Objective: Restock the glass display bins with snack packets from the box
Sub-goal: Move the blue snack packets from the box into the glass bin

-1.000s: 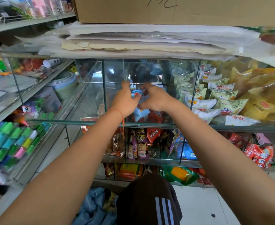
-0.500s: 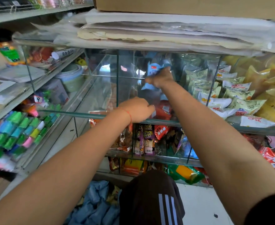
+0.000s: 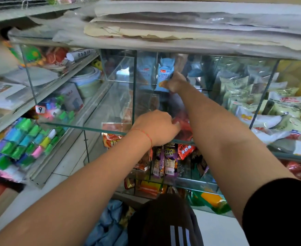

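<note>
Shop shelves of glass bins [image 3: 110, 96] are all around us, and our left hand [image 3: 156, 127] is curled shut low in the middle bin, on what we cannot tell, while our right hand [image 3: 175, 82] holds a blue snack packet [image 3: 165, 73] up high, so we should set it down gently behind the others.

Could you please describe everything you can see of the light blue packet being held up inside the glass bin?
The blue packet is a small glossy pouch, pale blue with a red logo near its top, dark blurred lettering and an orange picture at its lower edge. It stands roughly upright, raised near the top of the middle glass bin, seen through the glass. The right hand grips its lower right corner; the left hand does not touch it.
</note>
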Tool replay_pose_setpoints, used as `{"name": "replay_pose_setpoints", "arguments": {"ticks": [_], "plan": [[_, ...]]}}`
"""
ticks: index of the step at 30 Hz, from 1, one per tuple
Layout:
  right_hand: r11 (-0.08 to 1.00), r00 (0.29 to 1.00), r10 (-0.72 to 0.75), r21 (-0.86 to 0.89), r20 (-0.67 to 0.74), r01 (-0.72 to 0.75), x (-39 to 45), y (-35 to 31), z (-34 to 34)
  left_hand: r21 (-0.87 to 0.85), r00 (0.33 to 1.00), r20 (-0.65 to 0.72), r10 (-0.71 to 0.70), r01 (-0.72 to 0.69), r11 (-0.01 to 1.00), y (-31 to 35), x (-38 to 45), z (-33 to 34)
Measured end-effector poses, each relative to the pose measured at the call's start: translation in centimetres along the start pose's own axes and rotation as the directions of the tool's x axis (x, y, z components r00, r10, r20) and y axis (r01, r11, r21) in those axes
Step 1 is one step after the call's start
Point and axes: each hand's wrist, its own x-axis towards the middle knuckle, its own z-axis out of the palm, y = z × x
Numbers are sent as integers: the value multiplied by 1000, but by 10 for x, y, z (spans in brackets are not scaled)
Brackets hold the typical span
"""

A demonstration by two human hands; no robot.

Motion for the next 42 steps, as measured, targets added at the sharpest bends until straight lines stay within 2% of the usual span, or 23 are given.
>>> {"name": "replay_pose_setpoints", "arguments": {"ticks": [9, 14, 17, 23, 29, 33, 35, 36, 38, 40, 42], "plan": [[989, 996, -3, 150, -92, 17, 16, 6, 6, 3, 999, -29, 37, -36, 999, 0, 0, 1], [995, 999, 15, 96, -46, -11, 19, 8, 6, -5, 998, -43, 38, -38, 999, 0, -1, 1], [999, 996, 11, 33, -87, -9, 16, 9, 5, -1, 998, -48, 36, -37, 999, 0, -2, 1], [998, 998, -2, 67, -67, 6, 21, 10, 7, 2, 997, -65, 28, -28, 1000, -1, -1, 1], [1000, 990, -6, -7, -143, 5, 20, 11, 2, 13, 991, -127, 41, -40, 999, -1, -3, 1], [989, 980, -43, -146, -197, 15, 10, 10, -9, 15, 993, -111, 43, -41, 999, -1, -2, -1], [959, 970, -66, -284, -235, -4, 5, 6, -20, 26, 994, -99, 41, -39, 999, 0, -2, -3], [928, 968, -49, -370, -245, -47, 1, 6, -26, 29, 995, -95, 41, -39, 999, 0, -3, -3], [833, 966, 80, -515, -245, -199, -11, 12, -34, 24, 996, -87, 38, -36, 999, 0, -4, -3], [744, 979, 152, -636, -138, -205, -31, 27, -36, 8, 996, -85, 32, -32, 999, 0, -6, -3], [690, 988, 154, -719, 31, -85, -44, 41, -32, -1, 996, -81, 27, -28, 1000, 1, -8, -4]]}}
